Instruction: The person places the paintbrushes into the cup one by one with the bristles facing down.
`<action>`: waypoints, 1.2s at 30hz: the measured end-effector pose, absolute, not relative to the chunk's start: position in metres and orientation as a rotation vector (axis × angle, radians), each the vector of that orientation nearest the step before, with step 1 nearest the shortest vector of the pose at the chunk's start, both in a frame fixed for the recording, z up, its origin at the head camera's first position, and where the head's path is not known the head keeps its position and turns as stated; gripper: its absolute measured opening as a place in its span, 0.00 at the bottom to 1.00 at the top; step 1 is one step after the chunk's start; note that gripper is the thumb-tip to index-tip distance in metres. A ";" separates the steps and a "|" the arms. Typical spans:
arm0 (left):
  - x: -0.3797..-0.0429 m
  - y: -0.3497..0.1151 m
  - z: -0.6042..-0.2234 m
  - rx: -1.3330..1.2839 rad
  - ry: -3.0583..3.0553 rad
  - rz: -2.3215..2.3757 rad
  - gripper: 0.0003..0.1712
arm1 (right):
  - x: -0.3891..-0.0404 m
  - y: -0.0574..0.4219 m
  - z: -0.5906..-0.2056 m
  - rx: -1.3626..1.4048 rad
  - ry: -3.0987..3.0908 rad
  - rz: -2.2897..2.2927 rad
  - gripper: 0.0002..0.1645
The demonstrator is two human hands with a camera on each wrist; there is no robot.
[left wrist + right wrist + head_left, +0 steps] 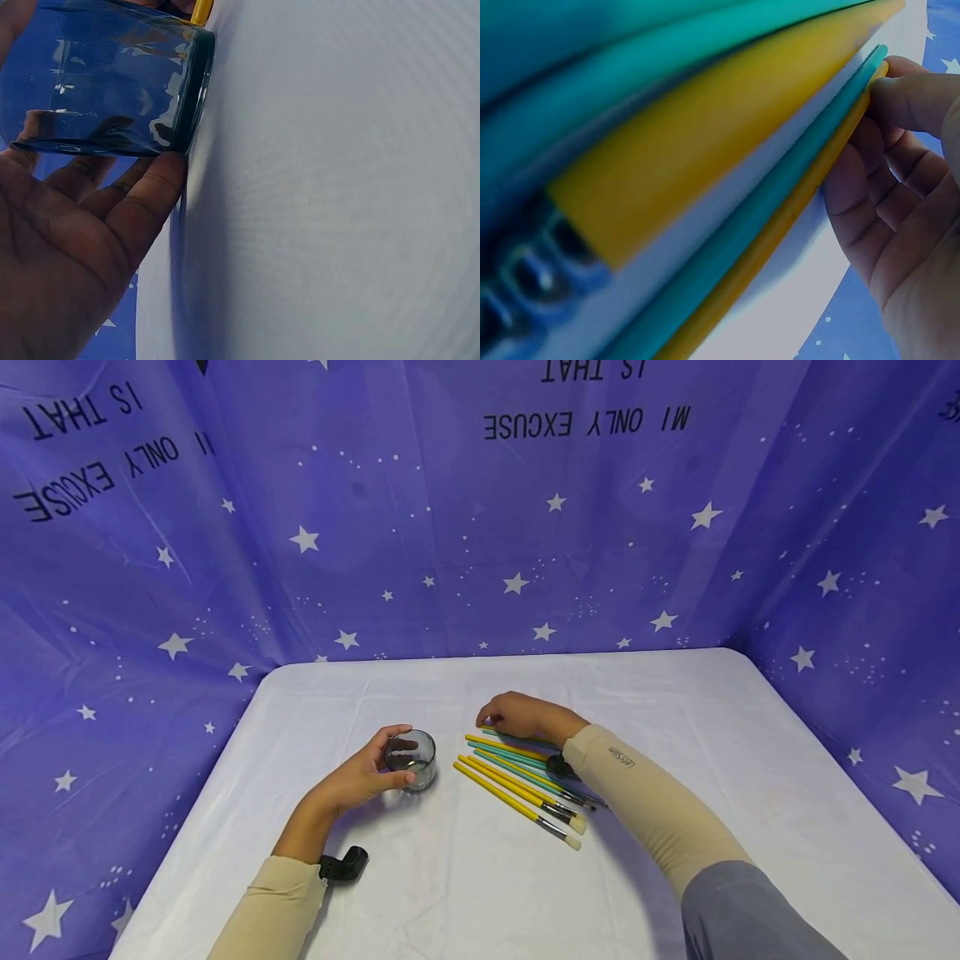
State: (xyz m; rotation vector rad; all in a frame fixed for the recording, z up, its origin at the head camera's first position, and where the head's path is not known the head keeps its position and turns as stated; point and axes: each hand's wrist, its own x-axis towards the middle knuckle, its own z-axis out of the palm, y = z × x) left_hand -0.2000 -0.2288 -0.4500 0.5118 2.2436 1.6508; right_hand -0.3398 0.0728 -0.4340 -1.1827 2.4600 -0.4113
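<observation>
My left hand [367,775] holds a smoky clear glass [422,750] upright on the table, thumb on the near side and fingers round the far side. In the left wrist view, the fingers touch the glass [97,82] close to its base. My right hand [519,716] is at the far side of a spread of paintbrushes [498,789], whose handles are yellow and turquoise. Between thumb and fingertips it pinches the handle end of a yellow paintbrush [808,195]. Right beside that lies a turquoise paintbrush [769,199]. The forearm hides some of the bristle ends.
A white cloth covers the table [420,893]. Purple curtains [465,527] with white stars and lettering hang behind it and at both sides. Black wrist cameras are worn at the left sleeve [277,893] and the right sleeve [652,793].
</observation>
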 end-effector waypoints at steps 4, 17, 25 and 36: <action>-0.200 -0.229 -0.450 0.512 2.236 1.656 0.47 | -0.341 0.074 -0.435 -1.241 2.465 -0.411 0.21; -0.200 -0.229 -0.449 0.509 2.236 1.656 0.47 | -0.344 0.073 -0.433 -1.140 2.423 -0.398 0.19; -0.199 -0.228 -0.447 0.518 2.246 1.648 0.47 | -0.345 0.079 -0.422 -1.070 2.416 -0.454 0.18; -0.198 -0.227 -0.446 0.504 2.234 1.649 0.48 | -0.350 0.088 -0.411 -1.081 2.403 -0.562 0.18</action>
